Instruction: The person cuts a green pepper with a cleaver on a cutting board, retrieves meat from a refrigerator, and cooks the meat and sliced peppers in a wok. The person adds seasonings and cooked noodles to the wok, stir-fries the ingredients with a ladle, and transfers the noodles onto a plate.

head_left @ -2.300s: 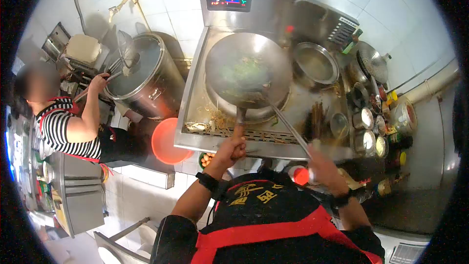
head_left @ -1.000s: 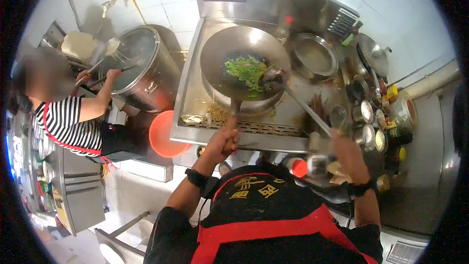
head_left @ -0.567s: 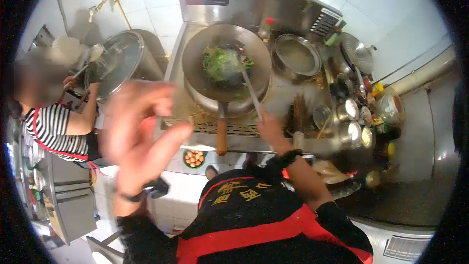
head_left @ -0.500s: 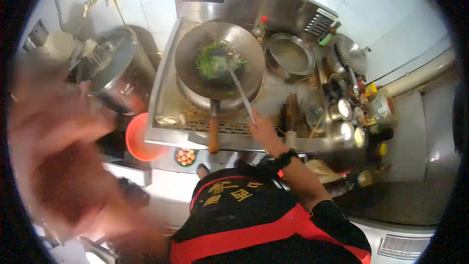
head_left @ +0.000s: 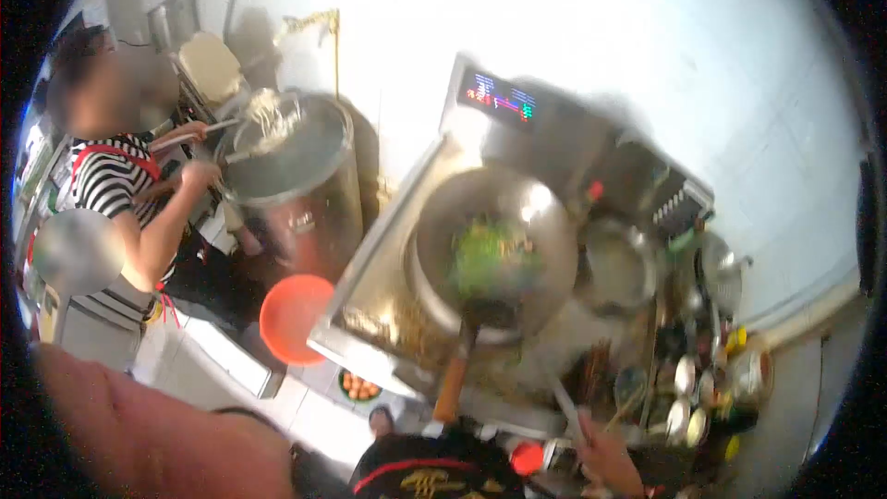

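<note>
a wok [head_left: 550,254] sits on the stove [head_left: 395,282], blurred a little, with chopped greens [head_left: 490,254] heaped in its middle. on the left, a strip of stovetop runs between the wok's rim and the stove's edge, giving some room that way. on the right the rim is close beside a round metal pan [head_left: 614,263], so there is little room there. the wooden handle [head_left: 451,388] points toward the person and reaches past the stove's front edge, near the apron [head_left: 439,473].

the right hand [head_left: 605,457] is low, by the front edge, fingers closed around the pale shaft of a long-handled tool [head_left: 565,400]; blur hides where its far end lies. a dark bundle of thin sticks [head_left: 596,365] stands near that shaft, and small seasoning bowls [head_left: 679,414] crowd the right side.

the left hand [head_left: 139,425] is a big blur at lower left, well apart from the wok. i can't tell how far its fingers are spread, or whether it holds the round, shiny thing [head_left: 78,254] whose stem comes down near it.

farther left are eggs [head_left: 358,385], an orange basin [head_left: 294,316] and a tall pot [head_left: 331,231], where a co-worker [head_left: 111,176] holds a strainer of noodles [head_left: 268,120].
</note>
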`<state>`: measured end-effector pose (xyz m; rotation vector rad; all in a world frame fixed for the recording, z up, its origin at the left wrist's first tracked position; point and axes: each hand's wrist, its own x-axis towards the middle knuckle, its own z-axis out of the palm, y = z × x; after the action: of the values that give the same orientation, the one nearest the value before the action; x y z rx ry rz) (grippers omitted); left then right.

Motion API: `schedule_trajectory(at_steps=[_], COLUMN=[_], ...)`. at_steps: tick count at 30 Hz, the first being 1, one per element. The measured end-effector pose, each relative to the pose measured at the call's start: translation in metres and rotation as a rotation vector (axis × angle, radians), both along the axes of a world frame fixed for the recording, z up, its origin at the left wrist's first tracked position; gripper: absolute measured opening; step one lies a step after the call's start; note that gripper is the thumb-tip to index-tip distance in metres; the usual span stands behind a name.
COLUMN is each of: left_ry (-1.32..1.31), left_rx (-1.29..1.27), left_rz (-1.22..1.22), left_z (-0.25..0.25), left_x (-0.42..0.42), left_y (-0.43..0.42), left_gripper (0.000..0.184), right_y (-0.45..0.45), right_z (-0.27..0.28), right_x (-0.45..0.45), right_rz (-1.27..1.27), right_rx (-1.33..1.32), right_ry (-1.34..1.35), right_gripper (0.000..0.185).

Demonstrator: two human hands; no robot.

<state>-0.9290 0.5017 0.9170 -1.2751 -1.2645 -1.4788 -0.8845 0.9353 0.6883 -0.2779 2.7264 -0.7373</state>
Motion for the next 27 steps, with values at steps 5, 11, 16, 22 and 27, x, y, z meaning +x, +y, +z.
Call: schedule_trajectory(at_steps=[5, 11, 16, 22, 27], left_ry=[-0.063, -0.548, -1.253, -1.002, -1.26], left_rx=[0.006, -0.559, -0.895, -0.877, -0.859], left_rz=[0.215, 0.633, 0.357, 0.424, 0.075], left_z=[0.003, -0.097, -0.296, -0.27, -0.236], left_x=[-0.008, -0.053, -0.046, -0.043, -0.056], left_y=[0.008, 0.027, 0.035, 0.079, 0.111], left_gripper=[0.027, 0.024, 0.029, 0.033, 0.035], right_y=[-0.083, -0.071, -0.032, -0.055, -0.042], right_z=[-0.051, -0.087, -0.06, -0.043, -0.054], right_x=[-0.053, -0.072, -0.018, -0.055, -0.051], right_rz=[-0.404, -0.179, -0.024, -0.282, -0.462], right_rx=[-0.158, -0.028, -0.041, -0.043, -0.111], right_ry=[-0.104, 0.169, 0.141, -0.004, -0.071], right_gripper=[0.047, 0.054, 0.061, 0.061, 0.054])
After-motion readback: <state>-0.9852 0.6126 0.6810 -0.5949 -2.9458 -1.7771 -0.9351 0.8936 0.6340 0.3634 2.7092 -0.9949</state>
